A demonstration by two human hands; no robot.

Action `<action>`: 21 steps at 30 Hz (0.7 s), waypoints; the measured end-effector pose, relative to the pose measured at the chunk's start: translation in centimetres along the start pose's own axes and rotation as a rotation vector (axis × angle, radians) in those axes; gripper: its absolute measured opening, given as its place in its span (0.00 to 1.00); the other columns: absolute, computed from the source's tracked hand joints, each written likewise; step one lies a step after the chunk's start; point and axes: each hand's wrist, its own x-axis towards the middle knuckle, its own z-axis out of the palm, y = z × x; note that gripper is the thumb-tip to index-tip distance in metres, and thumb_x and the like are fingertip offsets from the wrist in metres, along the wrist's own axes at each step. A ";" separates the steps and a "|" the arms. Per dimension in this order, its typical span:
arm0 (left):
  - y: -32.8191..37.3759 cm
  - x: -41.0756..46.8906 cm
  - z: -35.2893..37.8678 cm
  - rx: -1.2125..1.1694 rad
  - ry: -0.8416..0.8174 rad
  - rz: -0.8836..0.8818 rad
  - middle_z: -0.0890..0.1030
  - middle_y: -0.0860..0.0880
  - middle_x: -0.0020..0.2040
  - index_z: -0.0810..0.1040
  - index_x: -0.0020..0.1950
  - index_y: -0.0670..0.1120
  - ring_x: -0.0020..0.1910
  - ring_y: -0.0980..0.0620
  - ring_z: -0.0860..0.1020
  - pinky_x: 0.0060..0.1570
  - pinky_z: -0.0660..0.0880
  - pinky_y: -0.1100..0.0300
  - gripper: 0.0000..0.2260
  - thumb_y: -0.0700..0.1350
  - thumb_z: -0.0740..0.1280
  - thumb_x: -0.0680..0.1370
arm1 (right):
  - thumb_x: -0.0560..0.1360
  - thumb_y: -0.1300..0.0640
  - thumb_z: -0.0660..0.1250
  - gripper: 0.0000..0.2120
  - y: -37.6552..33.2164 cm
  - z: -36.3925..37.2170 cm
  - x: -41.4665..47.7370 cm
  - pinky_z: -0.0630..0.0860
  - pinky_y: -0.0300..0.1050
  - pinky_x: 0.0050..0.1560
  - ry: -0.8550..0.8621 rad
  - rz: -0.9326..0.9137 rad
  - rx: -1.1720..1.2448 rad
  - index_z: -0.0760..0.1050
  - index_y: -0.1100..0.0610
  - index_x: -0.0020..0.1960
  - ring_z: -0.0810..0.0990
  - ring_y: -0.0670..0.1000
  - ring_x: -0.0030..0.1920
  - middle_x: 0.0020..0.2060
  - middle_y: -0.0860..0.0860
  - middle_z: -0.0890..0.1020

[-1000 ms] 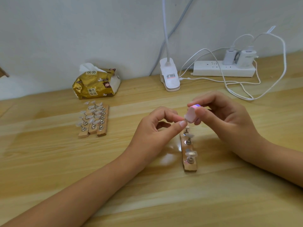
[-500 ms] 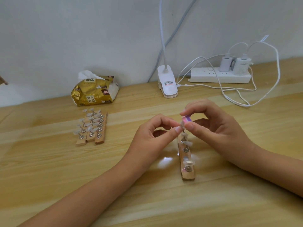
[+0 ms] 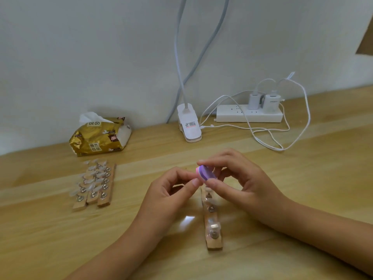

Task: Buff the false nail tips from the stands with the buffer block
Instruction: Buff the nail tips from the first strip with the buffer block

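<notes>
head view: grips the purple-pink buffer block (image 3: 203, 174) in right hand (image 3: 242, 184), thumb below and fingers curled over the top, held above the table (image 3: 302, 178) at mid-frame. pinches something small against the block's left end with left hand (image 3: 167, 190), thumb and forefinger closed on it; looks like a false nail tip but too hidden to confirm. holds both just above the far end of the near stand (image 3: 214, 244), with a few tips mounted on it. shows three more stands (image 3: 92, 186) side by side well to the left, loaded with tips, near the tissue pack (image 3: 99, 136). also shows clip lamp (image 3: 189, 126) and power strip (image 3: 248, 116) by the wall. judged mid-buff, early in the task. to do it well: keep the pinch firm on the tip's edges, sweep the block lightly along the curve, avoid pressing hard enough to bend or flick the tip away, and turn it to reach both sides.
</notes>
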 end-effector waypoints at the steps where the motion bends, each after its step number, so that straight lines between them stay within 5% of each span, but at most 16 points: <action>1: 0.0 0.0 0.0 -0.014 -0.004 0.003 0.84 0.48 0.41 0.82 0.43 0.44 0.41 0.58 0.80 0.40 0.72 0.71 0.10 0.50 0.70 0.69 | 0.76 0.59 0.71 0.14 0.0 0.1 -0.1 0.76 0.38 0.49 -0.013 -0.036 -0.013 0.79 0.58 0.61 0.79 0.50 0.48 0.51 0.50 0.78; 10: 0.3 0.0 0.1 -0.025 0.008 -0.015 0.84 0.50 0.40 0.81 0.41 0.46 0.41 0.58 0.81 0.42 0.74 0.70 0.09 0.50 0.70 0.67 | 0.75 0.59 0.72 0.13 0.4 0.0 0.1 0.76 0.37 0.49 -0.016 0.005 0.011 0.79 0.58 0.59 0.79 0.50 0.47 0.49 0.49 0.78; 13: 0.3 -0.2 0.2 -0.040 0.005 -0.035 0.85 0.49 0.42 0.81 0.40 0.47 0.44 0.56 0.82 0.45 0.75 0.69 0.07 0.49 0.70 0.67 | 0.74 0.63 0.73 0.11 0.9 -0.4 0.7 0.76 0.38 0.49 0.033 0.179 0.010 0.81 0.55 0.55 0.79 0.47 0.45 0.48 0.50 0.79; 16: 0.5 -0.2 0.4 -0.042 -0.019 -0.041 0.85 0.49 0.43 0.81 0.40 0.48 0.47 0.55 0.83 0.46 0.75 0.70 0.06 0.50 0.70 0.68 | 0.72 0.57 0.73 0.09 0.8 -0.5 1.0 0.77 0.39 0.50 0.171 0.297 0.172 0.81 0.51 0.52 0.80 0.51 0.46 0.48 0.55 0.81; 21: 0.5 0.0 0.2 -0.087 -0.012 -0.072 0.86 0.50 0.43 0.80 0.44 0.45 0.46 0.59 0.82 0.45 0.73 0.72 0.07 0.47 0.69 0.70 | 0.73 0.57 0.72 0.14 0.3 -0.4 0.4 0.77 0.40 0.51 0.104 0.198 0.250 0.78 0.51 0.59 0.79 0.50 0.47 0.45 0.48 0.79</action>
